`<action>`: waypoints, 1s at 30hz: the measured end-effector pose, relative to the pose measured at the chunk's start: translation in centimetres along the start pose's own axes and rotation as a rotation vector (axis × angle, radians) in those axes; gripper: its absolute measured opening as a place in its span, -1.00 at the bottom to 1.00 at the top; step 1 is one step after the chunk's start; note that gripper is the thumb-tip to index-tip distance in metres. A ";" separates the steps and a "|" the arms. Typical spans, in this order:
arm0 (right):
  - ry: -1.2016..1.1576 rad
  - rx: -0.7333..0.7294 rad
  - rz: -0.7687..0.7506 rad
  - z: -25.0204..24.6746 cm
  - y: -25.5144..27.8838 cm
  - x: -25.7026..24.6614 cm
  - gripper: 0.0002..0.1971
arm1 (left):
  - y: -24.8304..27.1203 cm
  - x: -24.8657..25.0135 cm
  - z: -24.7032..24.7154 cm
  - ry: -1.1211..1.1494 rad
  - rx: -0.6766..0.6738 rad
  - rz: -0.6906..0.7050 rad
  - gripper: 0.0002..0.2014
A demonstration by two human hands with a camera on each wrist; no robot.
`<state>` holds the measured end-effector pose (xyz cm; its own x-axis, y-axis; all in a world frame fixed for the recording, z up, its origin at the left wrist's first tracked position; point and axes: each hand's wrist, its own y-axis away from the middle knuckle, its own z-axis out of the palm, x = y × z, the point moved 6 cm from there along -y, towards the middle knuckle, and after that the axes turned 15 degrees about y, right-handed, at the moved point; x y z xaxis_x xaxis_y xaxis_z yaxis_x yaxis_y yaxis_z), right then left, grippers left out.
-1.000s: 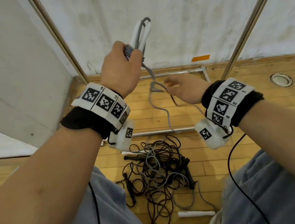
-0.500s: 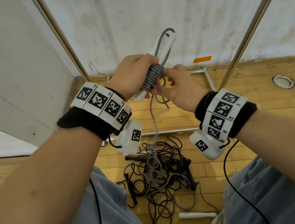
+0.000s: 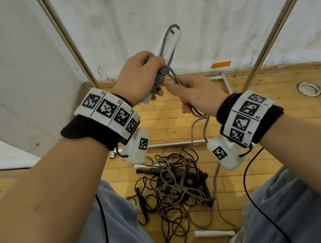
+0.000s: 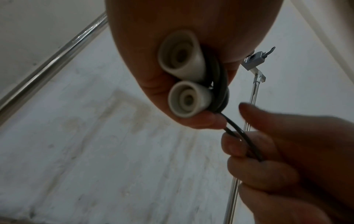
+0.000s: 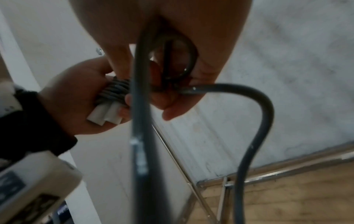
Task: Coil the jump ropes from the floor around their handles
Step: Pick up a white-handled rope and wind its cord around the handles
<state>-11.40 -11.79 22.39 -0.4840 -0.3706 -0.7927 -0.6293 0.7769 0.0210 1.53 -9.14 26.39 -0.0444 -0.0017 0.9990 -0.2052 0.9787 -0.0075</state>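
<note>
Left hand (image 3: 140, 77) grips both white handles (image 3: 168, 41), right hand (image 3: 194, 93) pinches the grey rope (image 3: 160, 79) beside its coils, above the floor; light, springy cord, best held taut near the wraps

Head view is bright, evenly lit and sharp, straight poles (image 3: 277, 24) bowing toward the edges. Both wrist views are dim and soft: hands in shadow, the near rope (image 5: 139, 136) blurred, glints on it.

Glossy wooden floor (image 3: 255, 113), shiny metal poles (image 3: 277, 26), matt plastic handles (image 4: 180, 56).
</note>
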 end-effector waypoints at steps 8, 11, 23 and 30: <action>0.282 -0.016 0.007 -1.1 -0.2 1.1 -0.68 | -0.3 -0.6 -1.4 -0.144 0.047 0.032 -0.88; 0.456 -0.003 -0.029 -1.5 -0.1 0.7 -0.67 | -0.5 -1.4 -1.9 -0.331 0.082 0.044 -0.83; 0.932 -0.115 -0.124 -1.6 0.7 -0.6 -0.66 | -1.1 -6.0 0.6 -1.080 -0.134 -0.028 -0.79; 0.828 0.112 -0.112 -4.3 0.3 -0.4 -0.70 | 0.9 -5.6 4.2 -1.021 -0.382 0.063 -0.84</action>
<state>-14.00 -13.62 25.40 -0.7396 -0.6679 -0.0832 -0.6570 0.7433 -0.1259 -2.48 -9.15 20.56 -0.8707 0.0539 0.4889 0.1352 0.9819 0.1327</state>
